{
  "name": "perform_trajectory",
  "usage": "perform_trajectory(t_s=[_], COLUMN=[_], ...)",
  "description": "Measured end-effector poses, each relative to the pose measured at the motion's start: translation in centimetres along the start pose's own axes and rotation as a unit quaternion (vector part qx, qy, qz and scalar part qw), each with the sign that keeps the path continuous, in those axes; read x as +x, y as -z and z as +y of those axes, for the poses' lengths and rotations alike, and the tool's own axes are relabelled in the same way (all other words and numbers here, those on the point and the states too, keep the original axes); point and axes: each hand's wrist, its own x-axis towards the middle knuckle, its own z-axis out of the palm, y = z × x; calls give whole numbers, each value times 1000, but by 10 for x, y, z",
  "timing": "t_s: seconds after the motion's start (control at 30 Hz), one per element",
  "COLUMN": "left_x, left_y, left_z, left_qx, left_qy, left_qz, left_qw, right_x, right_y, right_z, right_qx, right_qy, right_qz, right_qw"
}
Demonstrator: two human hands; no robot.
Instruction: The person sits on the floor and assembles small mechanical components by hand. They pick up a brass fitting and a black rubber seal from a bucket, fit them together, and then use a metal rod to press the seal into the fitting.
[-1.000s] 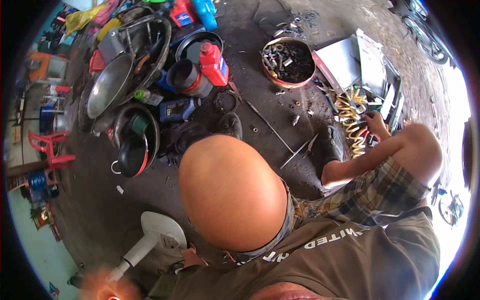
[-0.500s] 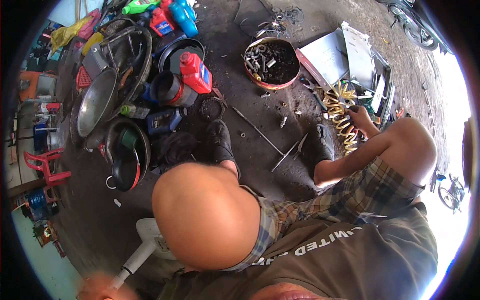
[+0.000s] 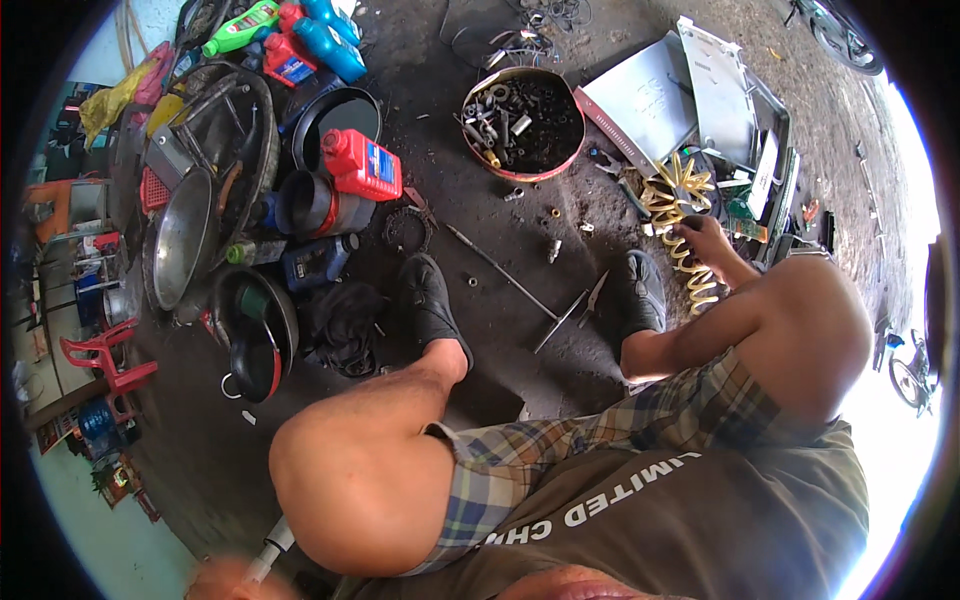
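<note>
On the right, my right hand (image 3: pixel 708 247) is at a yellow coiled hose (image 3: pixel 690 186), its fingers bent around the middle of the coils. Its fingertips look dark, and part of the grip is hidden. At the lower left edge my left hand (image 3: pixel 238 582) is smeared by motion. Beside it is the end of a pale pole (image 3: pixel 278 541), and whether the fingers close on that pole does not show. Between my dark shoes a metal T-handle wrench (image 3: pixel 510 283) lies on the ground. Pliers (image 3: pixel 594 298) lie beside its crossbar.
A round tub (image 3: pixel 578 150) of bolts and metal parts stands ahead. Metal panels (image 3: pixel 640 95) lean at the far right. At left are a red oil bottle (image 3: pixel 362 165), pans, a black pot (image 3: pixel 250 370) and a large metal bowl (image 3: pixel 185 240). A red chair (image 3: pixel 105 355) stands farther left.
The whole view has shifted somewhat. My left knee has moved left and lower, covering the white rounded base by the pole. My right hand stays at the yellow hose.
</note>
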Motion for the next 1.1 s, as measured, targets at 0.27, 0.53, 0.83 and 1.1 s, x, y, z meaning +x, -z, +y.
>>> perform_trajectory(t_s=[0.27,0.53,0.83,1.1], left_x=[-80,-91,-87,-79], left_y=[-41,-248,-411,-388], left_z=[365,532,464,502], left_qx=[135,343,295,230], left_qy=[-415,-731,-811,-817], left_qz=[-297,-383,-314,-318], left_qw=[849,449,396,422], right_x=[11,36,65,56], right_y=[-25,-81,-103,-95], right_z=[-37,-56,-77,-77], right_qx=[38,4,47,230], right_qy=[-31,165,149,-52], right_qz=[-71,-78,-119,-159], right_qw=[996,983,980,959])
